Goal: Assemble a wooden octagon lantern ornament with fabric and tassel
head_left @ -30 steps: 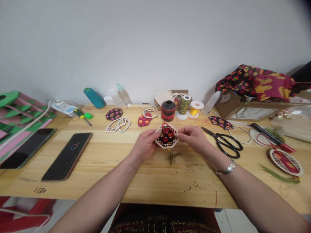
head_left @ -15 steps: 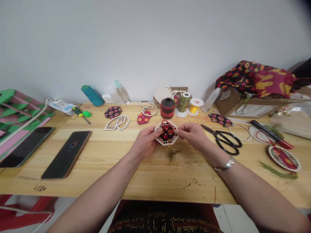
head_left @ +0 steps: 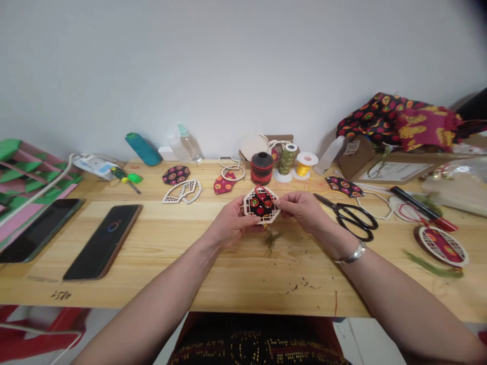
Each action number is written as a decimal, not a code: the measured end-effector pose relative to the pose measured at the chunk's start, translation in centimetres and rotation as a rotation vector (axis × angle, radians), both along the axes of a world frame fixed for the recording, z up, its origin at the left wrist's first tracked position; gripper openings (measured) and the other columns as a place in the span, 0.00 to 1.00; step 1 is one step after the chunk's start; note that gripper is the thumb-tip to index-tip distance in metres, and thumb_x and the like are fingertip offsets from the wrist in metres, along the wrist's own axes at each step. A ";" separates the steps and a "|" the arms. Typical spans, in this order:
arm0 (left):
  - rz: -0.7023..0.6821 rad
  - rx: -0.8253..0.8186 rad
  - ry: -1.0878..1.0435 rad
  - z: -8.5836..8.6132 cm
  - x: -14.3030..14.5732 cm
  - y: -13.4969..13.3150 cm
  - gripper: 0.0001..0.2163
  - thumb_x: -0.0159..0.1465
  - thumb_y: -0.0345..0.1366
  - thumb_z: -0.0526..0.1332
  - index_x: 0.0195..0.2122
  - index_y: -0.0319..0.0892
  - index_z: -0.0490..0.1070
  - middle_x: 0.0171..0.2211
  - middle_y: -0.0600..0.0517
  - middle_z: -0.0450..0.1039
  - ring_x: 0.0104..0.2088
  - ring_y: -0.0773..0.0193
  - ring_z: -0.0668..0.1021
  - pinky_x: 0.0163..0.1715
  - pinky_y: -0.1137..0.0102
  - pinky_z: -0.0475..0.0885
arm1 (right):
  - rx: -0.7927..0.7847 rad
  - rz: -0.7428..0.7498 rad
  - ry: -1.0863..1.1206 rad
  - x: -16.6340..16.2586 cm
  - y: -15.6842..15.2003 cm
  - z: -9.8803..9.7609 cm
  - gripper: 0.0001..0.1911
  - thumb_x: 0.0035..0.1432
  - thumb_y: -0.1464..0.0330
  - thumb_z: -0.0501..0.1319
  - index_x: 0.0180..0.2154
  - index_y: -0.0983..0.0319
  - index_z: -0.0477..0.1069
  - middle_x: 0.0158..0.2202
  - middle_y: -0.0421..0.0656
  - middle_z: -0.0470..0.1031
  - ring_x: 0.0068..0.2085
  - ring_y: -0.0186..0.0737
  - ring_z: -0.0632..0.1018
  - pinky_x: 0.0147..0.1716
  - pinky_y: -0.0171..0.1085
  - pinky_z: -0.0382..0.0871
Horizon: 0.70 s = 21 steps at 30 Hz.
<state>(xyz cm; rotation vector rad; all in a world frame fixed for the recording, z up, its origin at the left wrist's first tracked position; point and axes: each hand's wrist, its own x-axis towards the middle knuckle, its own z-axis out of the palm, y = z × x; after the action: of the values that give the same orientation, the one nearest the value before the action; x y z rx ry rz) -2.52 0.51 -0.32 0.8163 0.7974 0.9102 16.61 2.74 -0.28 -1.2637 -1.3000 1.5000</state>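
Between my hands, above the table, is an octagonal pendant (head_left: 262, 205) with a pale lattice frame over dark patterned fabric. A red cord lies across its top, and a green tassel (head_left: 270, 238) hangs below it. My left hand (head_left: 233, 222) grips the pendant's left and lower edge, with the thumb over the front. At the right edge, the thumb and fingertips of my right hand (head_left: 297, 207) pinch the rim. Black-handled scissors (head_left: 353, 218) lie to the right of that hand. A spool of red and black thread (head_left: 261, 169) stands just behind the pendant.
Green thread (head_left: 288, 159) and yellow thread (head_left: 305, 165) stand along the back. Loose lattice frames (head_left: 182, 191) lie at left, beyond two phones (head_left: 102, 242). A finished oval pendant (head_left: 443, 246) and a cardboard box (head_left: 384, 162) are at right. Dark scraps (head_left: 302, 285) dot the front.
My left thumb has slid from the pendant's upper left down to its lower edge, uncovering more of the fabric. My right hand keeps its pinch on the right edge.
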 end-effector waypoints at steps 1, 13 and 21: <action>0.004 0.000 -0.001 -0.1 0.0 0.0 0.27 0.48 0.25 0.69 0.50 0.38 0.66 0.41 0.44 0.77 0.38 0.57 0.79 0.36 0.61 0.76 | -0.002 0.000 0.001 0.0 0.0 0.1 0.14 0.43 0.59 0.67 0.20 0.64 0.71 0.17 0.37 0.66 0.20 0.28 0.62 0.22 0.34 0.51; 0.029 0.000 0.000 -0.2 0.2 0.0 0.27 0.47 0.25 0.70 0.49 0.37 0.66 0.40 0.45 0.77 0.37 0.57 0.79 0.36 0.61 0.76 | -0.012 -0.014 0.004 -0.2 -0.3 0.4 0.14 0.42 0.60 0.67 0.21 0.64 0.71 0.17 0.37 0.66 0.21 0.28 0.62 0.23 0.35 0.52; 0.034 -0.014 0.000 0.0 0.1 0.0 0.25 0.48 0.28 0.70 0.47 0.38 0.67 0.39 0.45 0.77 0.34 0.58 0.80 0.33 0.63 0.77 | 0.010 -0.020 -0.014 -0.3 -0.3 0.3 0.15 0.42 0.59 0.67 0.20 0.64 0.71 0.17 0.36 0.65 0.21 0.28 0.61 0.23 0.35 0.52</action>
<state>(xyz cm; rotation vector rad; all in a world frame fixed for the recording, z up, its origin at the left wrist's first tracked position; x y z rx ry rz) -2.42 0.55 -0.32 0.7926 0.8188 0.9333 16.29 2.46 0.05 -1.2795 -1.2985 1.4711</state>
